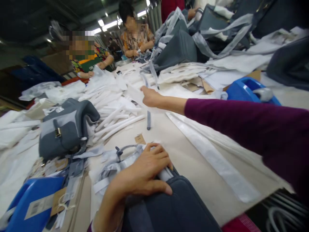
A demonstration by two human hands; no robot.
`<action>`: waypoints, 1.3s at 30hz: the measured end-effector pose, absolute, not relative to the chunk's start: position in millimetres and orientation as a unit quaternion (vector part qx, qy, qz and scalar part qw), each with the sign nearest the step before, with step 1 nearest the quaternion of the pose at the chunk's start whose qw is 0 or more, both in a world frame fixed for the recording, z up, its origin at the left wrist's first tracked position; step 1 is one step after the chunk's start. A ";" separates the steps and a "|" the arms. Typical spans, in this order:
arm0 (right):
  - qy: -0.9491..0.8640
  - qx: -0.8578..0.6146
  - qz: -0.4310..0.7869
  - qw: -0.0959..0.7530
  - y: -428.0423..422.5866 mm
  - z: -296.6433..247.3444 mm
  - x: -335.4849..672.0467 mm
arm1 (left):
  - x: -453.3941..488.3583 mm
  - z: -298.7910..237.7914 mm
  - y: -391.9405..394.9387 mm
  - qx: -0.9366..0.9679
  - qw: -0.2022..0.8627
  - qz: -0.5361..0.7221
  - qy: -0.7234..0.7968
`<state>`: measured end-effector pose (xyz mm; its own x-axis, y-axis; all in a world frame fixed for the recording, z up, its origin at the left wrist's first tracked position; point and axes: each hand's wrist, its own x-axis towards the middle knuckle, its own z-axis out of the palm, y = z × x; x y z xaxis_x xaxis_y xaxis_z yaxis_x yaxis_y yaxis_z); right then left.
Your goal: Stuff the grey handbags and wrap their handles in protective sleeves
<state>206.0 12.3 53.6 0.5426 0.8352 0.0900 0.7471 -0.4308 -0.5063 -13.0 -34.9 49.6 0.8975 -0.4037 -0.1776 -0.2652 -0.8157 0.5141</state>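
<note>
While the near dark bag, its straps apparently already wrapped, was clasped by the left hand, a thin white sheet, seemingly pinched farther off by the right hand, was not yet brought to it.

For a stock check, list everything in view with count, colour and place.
Nearest bag: 1, dark blue-grey, front centre
Pale sheet: 1, white, centre
Buckled bag: 1, blue-grey, left
Piled bags: several, blue-grey, upper right
Plastic holders: 2, blue, lower left and right side
Strips: many, white, centre left
Long strip: 1, whitish, right of centre
Clear wrapping: several, whitish, far left
Tags: at least 2, brown, left and centre
Table: 1, beige, beneath
Co-workers: at least 3, mixed clothing, far side
Ceiling lights: several, white, upper left
Red item: 1, red, lower right
Sleeves: 2, purple, right and bottom
Right hand: 1, bare, at the pale sheet
Left hand: 1, bare, on the nearest bag
</note>
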 end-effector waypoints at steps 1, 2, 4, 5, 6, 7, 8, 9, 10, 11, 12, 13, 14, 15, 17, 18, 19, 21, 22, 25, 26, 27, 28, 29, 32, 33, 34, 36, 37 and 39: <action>-0.471 -0.826 0.115 0.288 -16.6 55.3 204.2 | -12.5 52.3 -36.4 0.942 0.249 -0.149 -0.170; -0.479 -0.804 0.148 0.320 -49.3 55.1 199.7 | -12.0 54.2 -38.0 0.942 0.250 -0.157 -0.162; -0.501 -0.760 0.203 0.361 -121.4 48.6 182.5 | -11.1 56.5 -41.0 0.942 0.250 -0.172 -0.145; -0.503 -0.749 0.224 0.368 -157.3 42.8 170.8 | -10.7 57.2 -42.2 0.941 0.250 -0.181 -0.139; -0.495 -0.745 0.242 0.377 -190.5 35.8 157.9 | -10.2 57.8 -43.2 0.940 0.250 -0.190 -0.133; -0.475 -0.746 0.260 0.387 -219.6 28.0 144.6 | -9.7 58.4 -43.9 0.939 0.250 -0.198 -0.129; -0.448 -0.750 0.281 0.399 -243.3 20.0 131.8 | -9.3 59.0 -44.5 0.938 0.250 -0.203 -0.127; -0.423 -0.749 0.300 0.412 -261.2 12.2 119.9 | -8.9 59.7 -44.9 0.938 0.250 -0.206 -0.125; -0.404 -0.744 0.318 0.427 -273.3 5.1 109.4 | -8.6 60.4 -45.2 0.938 0.248 -0.209 -0.123; -0.389 -0.735 0.334 0.443 -280.0 -1.0 100.5 | -8.4 61.1 -45.4 0.938 0.245 -0.211 -0.122; -0.381 -0.724 0.349 0.456 -282.4 -5.7 93.3 | -8.3 61.8 -45.5 0.939 0.242 -0.212 -0.121; -0.379 -0.712 0.364 0.467 -281.7 -9.2 87.8 | -8.3 62.3 -45.7 0.940 0.238 -0.212 -0.120; -0.380 -0.700 0.378 0.472 -279.0 -11.3 83.8 | -8.4 62.7 -45.7 0.941 0.233 -0.213 -0.119; -0.382 -0.692 0.389 0.472 -275.4 -12.4 81.1 | -8.6 62.9 -45.8 0.942 0.230 -0.214 -0.119; -0.387 -0.685 0.404 0.467 -268.2 -12.0 78.3 | -9.3 63.1 -45.7 0.943 0.225 -0.213 -0.121; -0.388 -0.681 0.408 0.469 -265.0 -11.1 77.7 | -9.8 63.1 -45.6 0.944 0.224 -0.212 -0.121; -0.386 -0.677 0.408 0.476 -261.8 -10.3 77.2 | -10.3 63.1 -45.5 0.944 0.224 -0.211 -0.122; -0.384 -0.657 0.411 0.501 -254.1 -9.6 76.2 | -11.4 63.0 -45.0 0.944 0.226 -0.206 -0.124; -0.385 -0.641 0.417 0.517 -249.0 -10.2 75.6 | -11.9 62.9 -44.6 0.944 0.227 -0.203 -0.125; -0.392 -0.597 0.437 0.546 -229.8 -15.8 75.1 | -13.0 61.0 -43.8 0.949 0.229 -0.177 -0.127; -0.399 -0.589 0.443 0.546 -224.1 -17.9 76.0 | -13.1 59.7 -43.9 0.952 0.227 -0.166 -0.126; -0.408 -0.585 0.447 0.540 -220.3 -19.7 77.5 | -13.0 58.1 -44.2 0.954 0.223 -0.156 -0.125; -0.417 -0.584 0.452 0.531 -219.3 -20.7 79.4 | -12.7 56.4 -44.8 0.957 0.219 -0.150 -0.122; -0.423 -0.583 0.457 0.523 -221.7 -20.9 81.4 | -12.4 54.5 -45.6 0.958 0.213 -0.147 -0.120; -0.435 -0.592 0.426 0.529 -249.3 -18.8 84.4 | -11.6 49.0 -48.0 0.962 0.203 -0.145 -0.115; -0.446 -0.605 0.394 0.529 -263.0 -18.6 83.7 | -11.6 47.6 -48.3 0.962 0.203 -0.143 -0.115; -0.463 -0.621 0.356 0.524 -277.0 -19.2 82.2 | -11.6 46.4 -48.3 0.961 0.205 -0.141 -0.117; -0.515 -0.644 0.285 0.489 -301.5 -23.4 77.5 | -11.9 44.9 -47.9 0.960 0.211 -0.139 -0.123; -0.546 -0.645 0.263 0.465 -310.2 -26.4 74.9 | -11.9 44.6 -47.6 0.959 0.213 -0.138 -0.125; -0.597 -0.633 0.242 0.429 -319.1 -32.1 70.7 | -11.8 44.6 -47.7 0.959 0.214 -0.138 -0.125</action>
